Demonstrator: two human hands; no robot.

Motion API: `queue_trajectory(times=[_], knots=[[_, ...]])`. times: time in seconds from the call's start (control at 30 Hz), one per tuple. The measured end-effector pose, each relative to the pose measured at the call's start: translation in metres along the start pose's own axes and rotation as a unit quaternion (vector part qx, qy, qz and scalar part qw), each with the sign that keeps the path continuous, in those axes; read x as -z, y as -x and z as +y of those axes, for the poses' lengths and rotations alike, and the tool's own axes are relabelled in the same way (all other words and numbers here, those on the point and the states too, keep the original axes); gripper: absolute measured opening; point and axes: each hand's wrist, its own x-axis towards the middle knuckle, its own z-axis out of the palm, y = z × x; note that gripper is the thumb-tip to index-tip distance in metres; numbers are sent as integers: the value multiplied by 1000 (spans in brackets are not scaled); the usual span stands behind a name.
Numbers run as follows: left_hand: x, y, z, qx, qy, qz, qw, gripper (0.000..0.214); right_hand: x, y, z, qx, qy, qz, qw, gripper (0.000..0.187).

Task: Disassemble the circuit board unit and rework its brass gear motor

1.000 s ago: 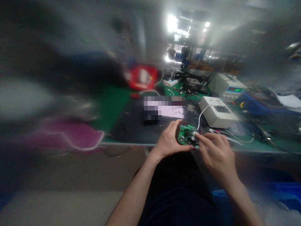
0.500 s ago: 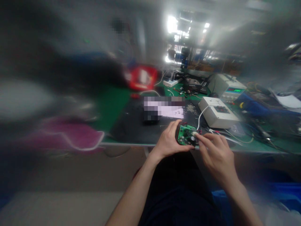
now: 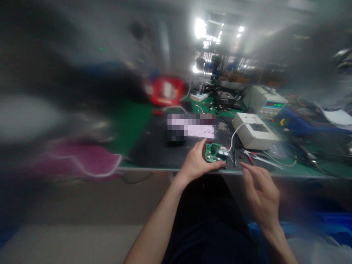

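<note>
Circuit board (image 3: 210,156), near edge partly hidden by the left hand (image 3: 195,162).

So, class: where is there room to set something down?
The black mat looks bare left of the left hand, along the table's front edge. It's crowded right of the circuit board, around the red-handled tool and white box.

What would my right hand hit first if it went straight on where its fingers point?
Probably the thin tool, just right of the green board. Depth is unclear, so your right hand might pass above it.
</note>
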Motion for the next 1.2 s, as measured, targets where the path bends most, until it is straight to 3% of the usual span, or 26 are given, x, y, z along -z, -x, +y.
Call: queue_trajectory(times=[0.13, 0.2, 0.3, 0.4, 0.47, 0.57, 0.67, 0.77, 0.83, 0.9, 1.0, 1.2], knots=[[2, -1, 3, 4, 10, -8, 1000, 91, 3, 12, 3, -134, -112, -16, 985, 33], [2, -1, 4, 7, 14, -12, 1000, 91, 5, 16, 5, -222, -206, -38, 952, 42], [2, -1, 4, 15, 16, -15, 1000, 91, 10, 16, 8, -321, -344, -71, 879, 53], [2, 0, 3, 24, 14, -14, 1000, 91, 12, 15, 9, -368, -413, -79, 830, 50], [1, 0, 1, 28, 12, -12, 999, 93, 12, 16, 7, -372, -427, -78, 820, 46], [0, 0, -2, 32, 9, -10, 999, 97, 10, 20, 4, -343, -404, -77, 845, 42], [1, 0, -3, 28, 8, -11, 1000, 99, 11, 18, 0, -271, -314, -69, 907, 36], [2, 1, -2, 15, 9, -16, 1000, 98, 10, -1, -3, -136, -173, -55, 974, 27], [2, 1, -1, 3, 9, -18, 1000, 97, 7, -22, -4, -26, -80, -72, 994, 28], [2, 2, -2, -6, 9, -18, 1000, 96, 2, -42, -5, 64, -5, -110, 992, 34], [1, 3, -5, -13, 7, -14, 1000, 98, -6, -58, -3, 142, 80, -160, 974, 41], [0, 3, -5, -20, 6, -13, 1000, 98, -8, -57, 4, 190, 175, -184, 948, 45]])
